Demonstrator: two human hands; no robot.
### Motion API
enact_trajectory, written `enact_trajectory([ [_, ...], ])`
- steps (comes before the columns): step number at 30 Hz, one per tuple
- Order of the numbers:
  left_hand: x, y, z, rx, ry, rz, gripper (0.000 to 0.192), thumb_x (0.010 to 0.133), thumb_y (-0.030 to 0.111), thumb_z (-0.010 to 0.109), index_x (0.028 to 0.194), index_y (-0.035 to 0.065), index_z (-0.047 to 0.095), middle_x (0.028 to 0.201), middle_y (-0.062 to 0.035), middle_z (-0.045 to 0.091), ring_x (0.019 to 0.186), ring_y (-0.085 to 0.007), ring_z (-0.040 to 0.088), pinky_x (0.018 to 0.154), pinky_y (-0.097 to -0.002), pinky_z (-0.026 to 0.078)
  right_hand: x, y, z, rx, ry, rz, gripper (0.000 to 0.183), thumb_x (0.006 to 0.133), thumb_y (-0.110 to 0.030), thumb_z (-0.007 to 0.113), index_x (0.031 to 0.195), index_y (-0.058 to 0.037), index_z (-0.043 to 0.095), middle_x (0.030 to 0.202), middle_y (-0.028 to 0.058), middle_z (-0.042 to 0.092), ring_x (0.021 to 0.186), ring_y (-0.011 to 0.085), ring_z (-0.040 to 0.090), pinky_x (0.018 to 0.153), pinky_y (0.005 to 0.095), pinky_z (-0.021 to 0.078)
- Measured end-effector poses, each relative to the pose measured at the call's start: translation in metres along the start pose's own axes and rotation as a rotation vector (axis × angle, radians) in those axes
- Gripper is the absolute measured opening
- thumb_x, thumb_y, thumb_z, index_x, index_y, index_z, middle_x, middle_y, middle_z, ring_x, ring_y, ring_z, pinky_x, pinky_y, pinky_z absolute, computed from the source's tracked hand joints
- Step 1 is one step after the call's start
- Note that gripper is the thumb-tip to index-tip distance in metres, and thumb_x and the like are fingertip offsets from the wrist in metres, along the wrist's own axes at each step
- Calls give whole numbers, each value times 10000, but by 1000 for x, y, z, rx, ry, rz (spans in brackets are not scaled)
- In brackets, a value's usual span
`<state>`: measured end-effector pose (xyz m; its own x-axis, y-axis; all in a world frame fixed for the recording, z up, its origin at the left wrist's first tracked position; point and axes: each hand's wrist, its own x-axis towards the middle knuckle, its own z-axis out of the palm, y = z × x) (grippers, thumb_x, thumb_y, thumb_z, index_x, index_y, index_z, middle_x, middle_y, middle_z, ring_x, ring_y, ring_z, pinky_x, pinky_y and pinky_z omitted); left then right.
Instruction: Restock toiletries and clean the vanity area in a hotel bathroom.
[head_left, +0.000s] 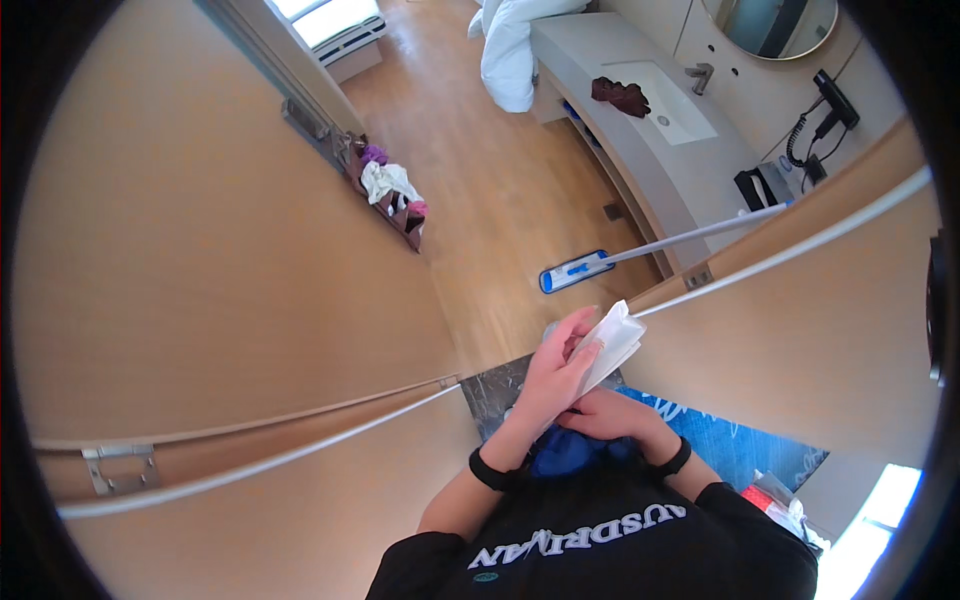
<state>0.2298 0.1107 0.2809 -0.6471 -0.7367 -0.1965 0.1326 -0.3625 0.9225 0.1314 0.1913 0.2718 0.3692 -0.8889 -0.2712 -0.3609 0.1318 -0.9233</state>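
Observation:
My left hand (559, 367) is closed around a folded white paper or plastic packet (616, 337), held in front of my body at the doorway. Below it, my right hand (604, 412) lies near the packet's lower end, close to a dark blue item (574, 450) at my waist; its fingertips are partly hidden, so its hold cannot be told. Beyond the hands a flat mop with a blue-edged head (576, 271) rests on the wood floor, its pale handle leaning towards the counter at the right.
Wooden door panels (225, 225) flank me. A brown bag (384, 214) of crumpled cloths hangs at the left panel's edge. Right of the floor stands a grey washbasin counter (630, 142) with dark red gloves (620, 97). A hair dryer (836, 101) hangs on the wall; a blue mat (720, 435) lies near me.

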Motion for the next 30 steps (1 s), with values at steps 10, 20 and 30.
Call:
enact_trajectory([
  [10, 114, 43, -48, 197, -95, -141, 418, 812, 66, 594, 1203, 10, 455, 938, -46, 585, 877, -111, 552, 798, -232, 440, 88, 25, -105, 132, -19, -225, 269, 827, -169, 493, 1030, -14, 574, 1012, 178, 593, 971, 297, 553, 864, 360, 414],
  [20, 223, 65, -48, 269, -180, -190, 385, 776, 16, 623, 1141, 3, 504, 866, -30, 593, 802, -85, 557, 715, -201, 437, 104, 32, -193, 224, 161, 24, 320, 832, -280, 516, 1001, -17, 585, 979, 185, 600, 929, 300, 566, 828, 360, 426],
  [30, 353, 85, -59, 895, -664, -39, 371, 737, 162, 697, 1071, 49, 581, 598, -5, 428, 539, -61, 369, 493, -213, 344, 160, 69, -235, 744, 691, 15, 386, 890, -236, 505, 1211, -27, 459, 1189, 71, 513, 1106, 172, 465, 947, 300, 354],
])
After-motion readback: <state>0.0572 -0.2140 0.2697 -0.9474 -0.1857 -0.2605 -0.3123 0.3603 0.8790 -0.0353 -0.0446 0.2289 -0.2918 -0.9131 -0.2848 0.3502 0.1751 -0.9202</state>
